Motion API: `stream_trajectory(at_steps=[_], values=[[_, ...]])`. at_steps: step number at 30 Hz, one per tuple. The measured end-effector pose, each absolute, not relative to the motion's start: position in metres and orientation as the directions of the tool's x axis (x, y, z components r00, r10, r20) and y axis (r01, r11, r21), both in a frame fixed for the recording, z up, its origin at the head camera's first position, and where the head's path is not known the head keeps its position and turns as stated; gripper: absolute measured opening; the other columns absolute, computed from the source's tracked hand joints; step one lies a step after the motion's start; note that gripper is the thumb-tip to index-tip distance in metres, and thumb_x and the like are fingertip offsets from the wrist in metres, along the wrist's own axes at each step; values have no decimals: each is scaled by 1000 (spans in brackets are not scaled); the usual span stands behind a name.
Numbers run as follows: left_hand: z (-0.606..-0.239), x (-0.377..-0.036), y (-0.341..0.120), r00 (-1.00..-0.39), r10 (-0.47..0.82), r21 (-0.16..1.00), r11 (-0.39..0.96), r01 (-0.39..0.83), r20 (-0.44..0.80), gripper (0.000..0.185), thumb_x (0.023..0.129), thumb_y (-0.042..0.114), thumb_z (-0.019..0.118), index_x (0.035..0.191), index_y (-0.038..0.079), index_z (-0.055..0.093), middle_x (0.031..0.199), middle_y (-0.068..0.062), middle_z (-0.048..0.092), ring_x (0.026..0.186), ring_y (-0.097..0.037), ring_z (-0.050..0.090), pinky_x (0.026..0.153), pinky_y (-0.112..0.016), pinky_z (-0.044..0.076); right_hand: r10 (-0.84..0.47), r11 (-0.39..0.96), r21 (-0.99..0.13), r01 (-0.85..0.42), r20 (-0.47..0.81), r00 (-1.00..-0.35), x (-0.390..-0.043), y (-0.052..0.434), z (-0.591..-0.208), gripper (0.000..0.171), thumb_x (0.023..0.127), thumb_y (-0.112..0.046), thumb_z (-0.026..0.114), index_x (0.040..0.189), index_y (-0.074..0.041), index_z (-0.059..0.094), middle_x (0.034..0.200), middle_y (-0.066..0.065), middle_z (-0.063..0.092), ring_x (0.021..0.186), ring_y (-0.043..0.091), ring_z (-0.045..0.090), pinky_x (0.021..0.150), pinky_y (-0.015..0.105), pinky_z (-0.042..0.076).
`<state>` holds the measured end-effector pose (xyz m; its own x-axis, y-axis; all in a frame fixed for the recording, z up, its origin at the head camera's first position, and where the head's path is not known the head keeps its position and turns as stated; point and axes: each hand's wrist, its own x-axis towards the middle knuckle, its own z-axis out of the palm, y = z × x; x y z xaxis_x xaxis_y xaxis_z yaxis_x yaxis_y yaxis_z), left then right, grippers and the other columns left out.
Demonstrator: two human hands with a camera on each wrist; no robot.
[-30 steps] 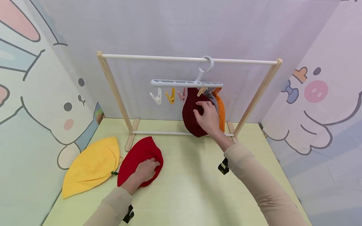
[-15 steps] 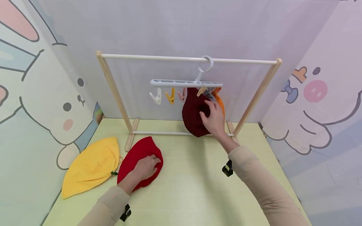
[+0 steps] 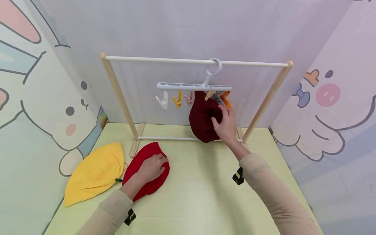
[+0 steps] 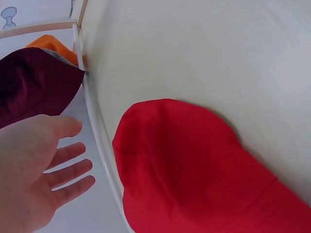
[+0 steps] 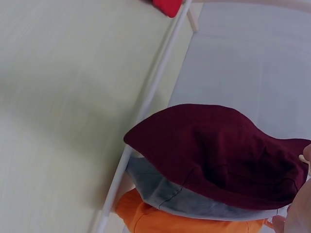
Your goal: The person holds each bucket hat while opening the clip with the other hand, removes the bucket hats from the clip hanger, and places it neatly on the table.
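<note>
My left hand rests on a bright red hat that lies flat on the pale green table. In the left wrist view its fingers are spread and straight beside the red hat. My right hand is up at a dark red hat clipped to a white hanger. The thumb lies on the hat's front and the fingers curl at its right edge. Behind the dark red hat hang a grey hat and an orange hat.
The hanger hooks over the top bar of a wooden rack at the back of the table. White, yellow and pink clips hang free on its left half. A yellow hat lies at the table's left edge.
My right hand has slid from the middle of the dark red hat's front to its right edge. My left hand has shifted slightly on the red hat.
</note>
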<state>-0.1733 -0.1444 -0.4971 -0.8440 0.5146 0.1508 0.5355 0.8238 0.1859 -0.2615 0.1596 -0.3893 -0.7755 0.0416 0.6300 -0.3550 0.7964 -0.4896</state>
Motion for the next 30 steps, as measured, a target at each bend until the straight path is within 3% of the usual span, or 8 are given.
stream_trajectory(at_steps=[22, 30], values=[[-459, -193, -128, -784, 523, 194, 776, 600, 335, 33, 78, 13, 71, 110, 11, 63, 107, -6, 60, 93, -20, 60, 67, -27, 52, 80, 786, -557, -268, 522, -849, -265, 174, -403, 66, 80, -15, 68, 138, -6, 38, 129, 19, 44, 117, 35, 45, 97, 47, 37], [-446, -197, -115, -794, 510, 223, 775, 591, 330, 34, 80, 16, 70, 112, 12, 62, 112, -6, 59, 100, -21, 58, 69, -29, 53, 90, 774, -587, -237, 473, -877, -264, 177, -408, 69, 80, -16, 67, 140, -8, 34, 133, 20, 41, 119, 35, 44, 98, 49, 37]])
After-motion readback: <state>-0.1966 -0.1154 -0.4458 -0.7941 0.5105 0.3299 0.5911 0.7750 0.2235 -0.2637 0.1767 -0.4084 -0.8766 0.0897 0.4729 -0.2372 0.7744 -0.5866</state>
